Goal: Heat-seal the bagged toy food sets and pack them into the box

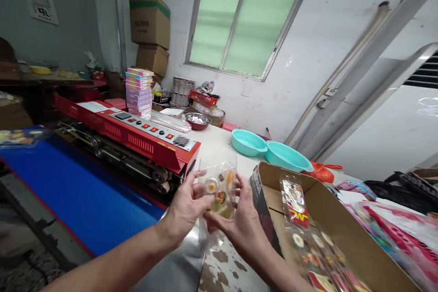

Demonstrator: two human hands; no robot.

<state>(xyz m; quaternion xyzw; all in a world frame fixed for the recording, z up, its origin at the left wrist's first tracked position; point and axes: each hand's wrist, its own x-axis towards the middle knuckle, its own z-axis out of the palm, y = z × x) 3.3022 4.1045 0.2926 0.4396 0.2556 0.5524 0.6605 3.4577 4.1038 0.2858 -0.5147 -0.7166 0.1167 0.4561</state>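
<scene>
Between my two hands is a clear plastic bag [224,191] with small toy-like food pieces in it, one of them like a fried egg. My left hand [191,203] grips its left side, the thumb lying across the front. On the right side, my right hand [241,210] holds the bag with fingers curled behind it. The bag's top edge stands up above my fingers. To the right, an open cardboard box [273,191] contains several similar clear packs [318,246], some with red and yellow cards.
A red sealing machine [153,141] with a blue conveyor belt [85,191] stands at the left, another pack [23,137] on the belt's far end. Two turquoise basins [248,142], a metal bowl [198,121] and stacked small boxes [138,91] sit farther back. Pink packaging [404,223] lies right.
</scene>
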